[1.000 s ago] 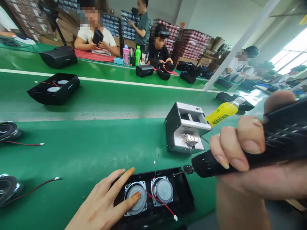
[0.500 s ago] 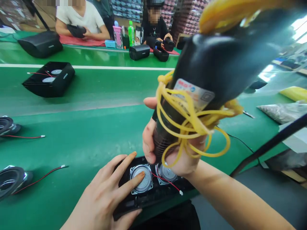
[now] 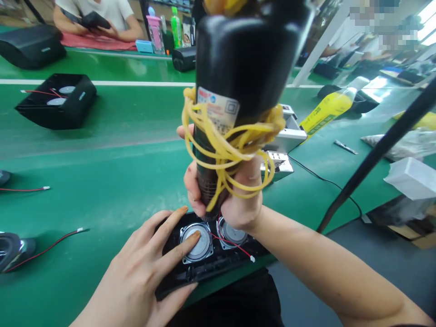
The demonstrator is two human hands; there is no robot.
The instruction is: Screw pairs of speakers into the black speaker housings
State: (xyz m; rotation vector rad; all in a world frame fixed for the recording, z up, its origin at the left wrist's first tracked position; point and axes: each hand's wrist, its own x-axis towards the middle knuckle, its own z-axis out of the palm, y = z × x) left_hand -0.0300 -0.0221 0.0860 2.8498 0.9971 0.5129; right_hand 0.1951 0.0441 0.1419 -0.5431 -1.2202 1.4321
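My right hand (image 3: 241,204) is wrapped round the handle of a black electric screwdriver (image 3: 238,59) wound with yellow rubber bands (image 3: 225,141). Its lower end hangs over a black speaker housing (image 3: 204,272), and the tip is hidden behind the hand. Two round speaker drivers, a left one (image 3: 204,247) and a right one (image 3: 235,234), sit in the housing, with red wires ending in a white plug (image 3: 252,259). My left hand (image 3: 132,268) lies spread over the housing's left end. One fingertip rests on the left driver, and the thumb is at the near edge.
Another open housing (image 3: 78,104) stands farther back on the green bench. Loose drivers (image 3: 17,250) with wires lie at left. At right are a white metal device (image 3: 286,138), a yellow bottle (image 3: 327,109), a white box (image 3: 413,177) and a black slanting bar (image 3: 374,154). A person (image 3: 98,22) works opposite.
The screwdriver and my right hand have shifted left in view and stand more upright. The view has turned right, showing the metal device and yellow bottle. My left hand stays on the housing.
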